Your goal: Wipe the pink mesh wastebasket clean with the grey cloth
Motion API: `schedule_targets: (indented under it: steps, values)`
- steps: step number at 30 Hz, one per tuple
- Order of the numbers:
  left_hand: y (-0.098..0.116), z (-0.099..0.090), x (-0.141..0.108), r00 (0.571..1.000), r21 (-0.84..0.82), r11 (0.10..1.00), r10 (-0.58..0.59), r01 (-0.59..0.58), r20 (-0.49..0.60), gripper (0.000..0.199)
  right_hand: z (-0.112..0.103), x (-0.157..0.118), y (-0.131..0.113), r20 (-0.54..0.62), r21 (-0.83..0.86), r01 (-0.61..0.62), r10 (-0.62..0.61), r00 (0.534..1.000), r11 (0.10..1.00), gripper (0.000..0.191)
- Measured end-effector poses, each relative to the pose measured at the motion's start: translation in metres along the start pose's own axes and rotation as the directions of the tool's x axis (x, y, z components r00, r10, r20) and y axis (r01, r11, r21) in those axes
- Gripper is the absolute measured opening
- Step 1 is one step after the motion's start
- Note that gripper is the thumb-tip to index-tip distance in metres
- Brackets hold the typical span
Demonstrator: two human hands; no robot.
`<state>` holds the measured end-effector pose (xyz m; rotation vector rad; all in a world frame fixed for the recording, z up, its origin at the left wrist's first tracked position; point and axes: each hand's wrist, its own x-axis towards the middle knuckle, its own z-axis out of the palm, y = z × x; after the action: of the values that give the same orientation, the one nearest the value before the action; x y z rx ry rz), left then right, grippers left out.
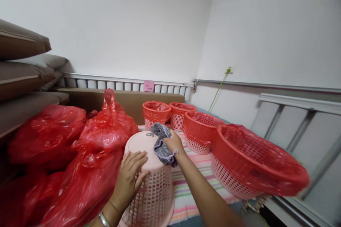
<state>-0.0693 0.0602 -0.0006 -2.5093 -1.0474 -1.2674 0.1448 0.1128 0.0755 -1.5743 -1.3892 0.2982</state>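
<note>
A pale pink plastic basket (150, 188) with lattice sides stands upside down in front of me, its solid base on top. My left hand (133, 170) rests on the near left edge of that base, fingers stretched out and thumb apart. At the right side of the base, my right hand (173, 142) grips a grey cloth (162, 149) with a pale purple edge. The cloth lies bunched against the base and its right rim. Its folds partly hide my right fingers.
Several pink baskets lined with red plastic bags stand behind and to the right, including a large one (255, 159). Filled red bags (106, 134) crowd the left. Stacked cushions (23, 74) rise at far left. A striped cloth (195, 173) lies underneath. A metal rail (301, 101) borders the right.
</note>
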Motion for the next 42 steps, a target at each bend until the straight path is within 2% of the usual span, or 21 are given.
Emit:
schedule_targets:
  steps: [3, 6, 8, 11, 13, 15, 18, 21, 23, 26, 30, 32, 34, 37, 39, 42]
  values:
    - [0.001, -0.001, 0.000, 1.000, 0.008, 1.000, -0.008, 0.008, -0.007, 0.034, 0.003, -0.051, 0.010, -0.144, 0.107, -0.041, 0.057, 0.988, 0.993, 0.037]
    - [-0.002, -0.001, 0.001, 1.000, 0.020, 1.000, 0.001, 0.000, -0.030, 0.033, 0.018, -0.113, 0.042, -0.244, 0.287, -0.040, 0.114, 0.963, 0.957, 0.044]
    - [-0.004, -0.001, 0.001, 0.999, 0.035, 0.999, 0.014, -0.013, -0.043, 0.034, 0.026, -0.144, 0.072, -0.196, 0.353, 0.008, 0.065, 0.978, 0.936, 0.049]
    - [-0.005, 0.000, 0.001, 0.998, 0.062, 0.997, 0.042, -0.040, -0.037, 0.037, 0.022, -0.159, 0.108, -0.077, 0.481, -0.209, 0.278, 0.957, 0.851, 0.044]
    - [-0.003, 0.000, -0.002, 0.999, 0.072, 0.996, 0.047, -0.045, -0.028, 0.039, 0.006, -0.152, 0.113, -0.053, 0.550, -0.285, 0.373, 0.926, 0.785, 0.046]
    - [-0.002, 0.003, -0.006, 0.999, 0.076, 0.997, 0.032, -0.030, -0.025, 0.039, -0.011, -0.139, 0.102, -0.095, 0.588, -0.242, 0.363, 0.927, 0.772, 0.050]
    - [-0.002, 0.009, -0.012, 0.998, 0.081, 0.996, 0.026, -0.022, -0.056, 0.041, -0.023, -0.117, 0.068, -0.154, 0.572, -0.118, 0.248, 0.957, 0.812, 0.053]
    - [-0.005, 0.014, -0.015, 0.994, 0.101, 0.994, 0.042, -0.031, -0.104, 0.038, -0.016, -0.088, 0.040, -0.155, 0.493, -0.022, 0.112, 0.982, 0.870, 0.054]
    - [-0.008, 0.015, -0.014, 0.990, 0.140, 0.990, 0.054, -0.035, -0.130, 0.036, -0.010, -0.060, 0.030, -0.069, 0.421, -0.027, 0.062, 0.996, 0.906, 0.051]
    - [-0.013, 0.018, -0.011, 0.974, 0.214, 0.973, 0.132, -0.092, -0.182, 0.035, -0.004, -0.008, 0.023, 0.201, 0.310, -0.078, 0.014, 0.979, 0.947, 0.046]
    - [-0.020, 0.036, -0.008, 0.907, 0.194, 0.971, 0.202, -0.138, -0.370, 0.024, 0.006, 0.059, 0.012, 0.520, 0.193, -0.064, -0.046, 0.853, 0.979, 0.037]
    - [-0.023, 0.047, -0.008, 0.867, 0.190, 0.974, 0.196, -0.120, -0.458, 0.026, 0.018, 0.083, 0.001, 0.661, 0.090, -0.060, -0.015, 0.751, 0.994, 0.027]
    - [-0.024, 0.055, -0.008, 0.846, 0.198, 0.976, 0.177, -0.086, -0.503, 0.025, 0.037, 0.101, -0.013, 0.767, -0.036, -0.040, 0.053, 0.639, 0.999, 0.023]
    - [-0.023, 0.062, -0.007, 0.827, 0.218, 0.971, 0.203, -0.100, -0.524, 0.024, 0.076, 0.114, -0.041, 0.854, -0.185, 0.083, 0.119, 0.507, 0.979, 0.020]
    - [-0.021, 0.064, -0.005, 0.809, 0.219, 0.969, 0.218, -0.113, -0.546, 0.024, 0.104, 0.113, -0.064, 0.884, -0.232, 0.222, 0.110, 0.455, 0.947, 0.013]
    - [-0.017, 0.061, 0.000, 0.746, 0.180, 0.982, 0.168, -0.066, -0.644, 0.027, 0.136, 0.091, -0.099, 0.921, -0.214, 0.435, 0.032, 0.388, 0.874, 0.012]
